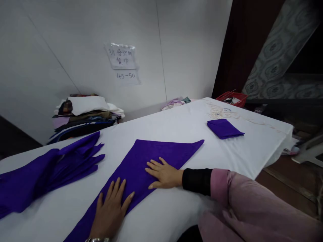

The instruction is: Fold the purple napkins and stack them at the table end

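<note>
A purple cloth napkin lies spread on the white-covered table in front of me, its long edge running slantwise toward my body. My left hand rests on its lower part, palm down with the fingers apart. Farther up the same cloth, my right hand lies flat with its fingers spread. To the left is a loose heap of purple cloths, their pointed ends toward the middle. A purple cloth folded into a neat square sits at the right.
The white tablecloth has embroidery near its far right corner. Behind the table's left side stands a stack of folded clothes. A red basket is beyond the far corner. A handwritten sign hangs on the wall. A white stool stands right.
</note>
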A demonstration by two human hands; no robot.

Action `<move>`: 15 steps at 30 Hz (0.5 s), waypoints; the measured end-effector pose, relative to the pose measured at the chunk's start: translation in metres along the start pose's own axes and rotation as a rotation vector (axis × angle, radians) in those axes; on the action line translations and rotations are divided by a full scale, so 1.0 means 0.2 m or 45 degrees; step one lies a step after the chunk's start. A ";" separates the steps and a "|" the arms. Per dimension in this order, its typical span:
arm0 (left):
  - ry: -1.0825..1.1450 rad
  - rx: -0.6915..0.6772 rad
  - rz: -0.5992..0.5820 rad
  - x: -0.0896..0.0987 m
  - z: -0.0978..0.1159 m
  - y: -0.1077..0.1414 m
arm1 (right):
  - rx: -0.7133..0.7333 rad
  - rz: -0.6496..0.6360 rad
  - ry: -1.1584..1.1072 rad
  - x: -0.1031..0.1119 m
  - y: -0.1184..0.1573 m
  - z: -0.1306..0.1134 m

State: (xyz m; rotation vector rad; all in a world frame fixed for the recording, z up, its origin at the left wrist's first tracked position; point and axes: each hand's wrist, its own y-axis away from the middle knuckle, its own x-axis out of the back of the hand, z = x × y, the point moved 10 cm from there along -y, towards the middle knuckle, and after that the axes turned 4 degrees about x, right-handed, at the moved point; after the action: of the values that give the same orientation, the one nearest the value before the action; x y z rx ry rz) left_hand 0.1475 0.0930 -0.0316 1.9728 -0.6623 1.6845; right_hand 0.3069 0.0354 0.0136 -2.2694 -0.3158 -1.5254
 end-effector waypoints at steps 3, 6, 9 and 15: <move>-0.022 -0.005 0.041 -0.01 -0.01 0.00 | -0.101 -0.055 0.024 0.05 0.10 0.19; -0.016 -0.020 0.073 -0.03 -0.02 0.00 | -0.258 -0.084 0.055 0.13 0.22 0.43; -0.024 -0.054 0.099 -0.05 -0.04 0.00 | -0.405 -0.121 0.110 0.21 0.36 0.67; 0.082 -0.082 0.175 -0.02 -0.04 0.00 | -0.794 -0.066 0.184 0.46 0.68 1.12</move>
State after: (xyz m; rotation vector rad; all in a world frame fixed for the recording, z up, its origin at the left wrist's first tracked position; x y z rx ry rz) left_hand 0.1408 0.0981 -0.0347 1.8579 -0.8349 1.7751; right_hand 0.5836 0.0084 -0.0025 -2.5839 0.1739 -2.0169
